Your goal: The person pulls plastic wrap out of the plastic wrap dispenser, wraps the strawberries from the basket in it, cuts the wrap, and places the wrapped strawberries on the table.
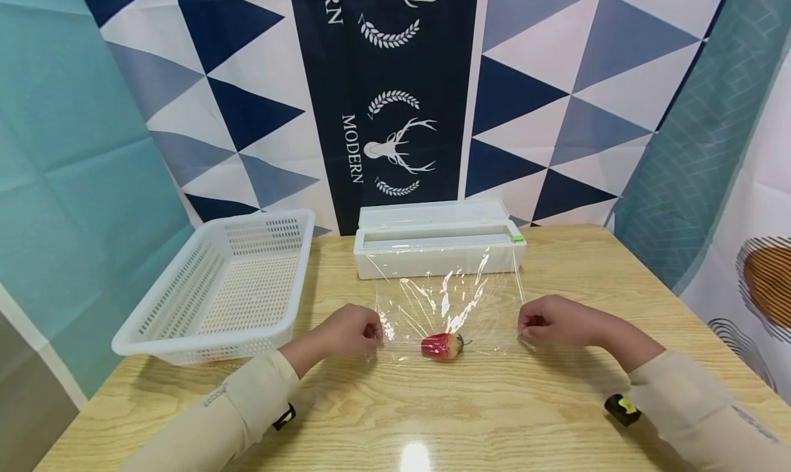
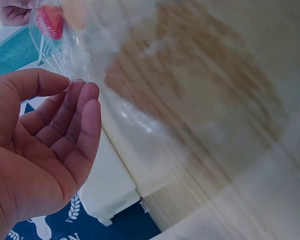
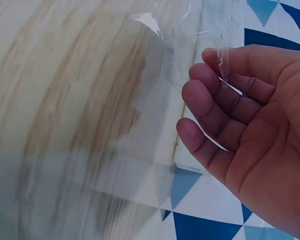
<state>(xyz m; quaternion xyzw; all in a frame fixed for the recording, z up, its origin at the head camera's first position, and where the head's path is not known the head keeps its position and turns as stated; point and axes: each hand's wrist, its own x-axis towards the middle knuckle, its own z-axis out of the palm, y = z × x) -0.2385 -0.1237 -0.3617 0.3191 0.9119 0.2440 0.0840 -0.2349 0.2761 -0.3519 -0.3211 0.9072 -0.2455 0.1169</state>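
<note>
A sheet of clear cling film (image 1: 395, 300) stretches from the white film dispenser box (image 1: 432, 264) toward me. My left hand (image 1: 350, 329) pinches its near left corner between thumb and fingertip, as the left wrist view shows. The near right corner is pinched by my right hand (image 1: 556, 321); film bunches at the thumb (image 3: 250, 62) in the right wrist view. Between the hands lies a small red fruit (image 1: 437, 346) with a pale end and green stem, close to the film's near edge. Whether film covers or underlies it, I cannot tell. The fruit (image 2: 50, 22) also shows in the left wrist view.
A white perforated plastic basket (image 1: 207, 341) stands at the left of the wooden table (image 1: 371, 417). The dispenser box's lid (image 1: 432, 213) is raised at the back, against a patterned cloth (image 1: 395, 80). A green tab (image 1: 517, 238) sits at the box's right end.
</note>
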